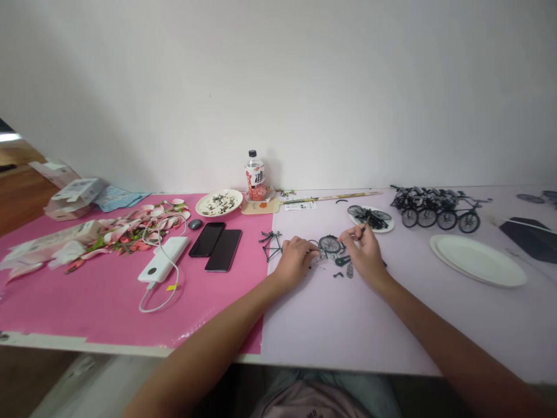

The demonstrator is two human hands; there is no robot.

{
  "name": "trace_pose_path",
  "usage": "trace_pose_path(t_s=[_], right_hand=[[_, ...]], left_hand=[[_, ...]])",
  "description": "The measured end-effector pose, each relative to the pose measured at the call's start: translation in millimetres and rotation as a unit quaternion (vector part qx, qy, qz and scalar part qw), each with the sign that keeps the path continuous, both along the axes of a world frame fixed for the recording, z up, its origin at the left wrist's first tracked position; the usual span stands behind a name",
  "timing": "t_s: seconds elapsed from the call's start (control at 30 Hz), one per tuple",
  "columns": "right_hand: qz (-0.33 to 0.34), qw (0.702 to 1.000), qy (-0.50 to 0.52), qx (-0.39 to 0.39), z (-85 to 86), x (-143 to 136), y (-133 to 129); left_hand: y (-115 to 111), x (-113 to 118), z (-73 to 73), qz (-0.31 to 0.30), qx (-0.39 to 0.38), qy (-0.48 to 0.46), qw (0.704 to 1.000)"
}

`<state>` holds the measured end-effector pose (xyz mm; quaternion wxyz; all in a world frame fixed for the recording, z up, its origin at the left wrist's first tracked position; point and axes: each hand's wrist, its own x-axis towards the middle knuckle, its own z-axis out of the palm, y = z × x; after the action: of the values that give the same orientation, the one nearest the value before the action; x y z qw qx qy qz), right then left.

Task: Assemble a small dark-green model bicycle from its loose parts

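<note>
My left hand [296, 259] rests on the pale tabletop, fingers curled together beside a small black model bicycle wheel [329, 244]. What its fingertips grip, if anything, is hidden. To the right of the wheel, my right hand [366, 253] is closed with a thin dark piece [364, 225] pinched in its fingers; its exact kind is too small to tell. Between the hands lie a dark chain-guard-like part [342, 261], a small grille-like part [350, 270] and a short black bit [338, 275]. A black model bicycle frame [272, 246] lies left of my left hand.
Assembled model bicycles [439, 210] stand back right, near a plate of black parts [383, 212] and stacked white plates [478, 261]. On the pink left side are two phones [223, 251], a white power bank [163, 259] with cable, artificial petals [126, 229] and a bottle [255, 177].
</note>
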<state>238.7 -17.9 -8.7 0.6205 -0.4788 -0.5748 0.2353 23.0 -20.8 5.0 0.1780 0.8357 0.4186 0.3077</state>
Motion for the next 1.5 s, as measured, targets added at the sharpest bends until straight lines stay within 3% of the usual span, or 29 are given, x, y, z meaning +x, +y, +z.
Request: trace_pose_path(t_s=[0.43, 0.63, 0.87, 1.1, 1.33, 1.5], right_hand=[[0.046, 0.997, -0.023, -0.064, 11.0, -4.2, -9.1], [0.071, 0.991, -0.084, -0.073, 9.4, -3.3, -9.4], [0.159, 0.977, -0.099, -0.099, 2.7, -4.2, -8.6], [0.169, 0.977, -0.092, -0.096, 1.2, -4.3, -5.4], [0.162, 0.976, -0.072, -0.125, 12.8, -5.8, -13.4], [0.182, 0.974, -0.060, -0.122, 18.2, -8.7, -15.2]], left_hand=[[2.8, -0.2, -2.4, 0.007, 0.010, -0.032, 0.999], [5.8, -0.9, -5.0, 0.003, 0.020, -0.083, 0.996], [2.1, -0.4, -5.3, 0.005, -0.007, -0.147, 0.989], [-0.9, 1.5, -1.2, -0.019, -0.020, -0.131, 0.991], [-2.6, 2.1, 3.2, -0.033, -0.056, -0.132, 0.989], [-0.7, 1.2, -1.6, -0.023, -0.058, -0.161, 0.985]])
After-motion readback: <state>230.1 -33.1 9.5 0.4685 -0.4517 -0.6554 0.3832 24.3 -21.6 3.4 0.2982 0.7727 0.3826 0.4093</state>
